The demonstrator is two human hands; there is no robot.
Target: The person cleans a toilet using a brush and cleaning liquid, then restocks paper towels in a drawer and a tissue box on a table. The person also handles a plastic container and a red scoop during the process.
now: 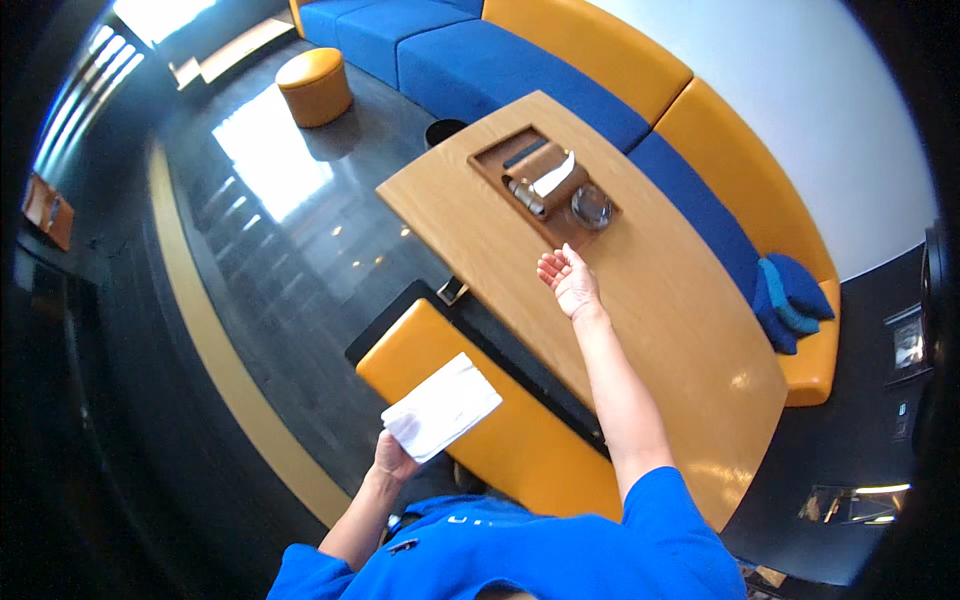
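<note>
My left hand grips one corner of a folded white cloth, held up over a yellow padded bench. My right hand reaches out over the light wooden table, palm turned partly up and nothing in it. Just beyond its fingertips lies a brown tray. On that tray sit a brown tissue box with a white tissue sticking out, a round clear glass ashtray and a dark flat object. Small rolled or cylindrical items rest beside the box.
A blue and yellow sofa runs along the table's far side, with blue cushions at its right end. A round yellow stool stands on the dark glossy floor. Beside the table's far end is a black bin.
</note>
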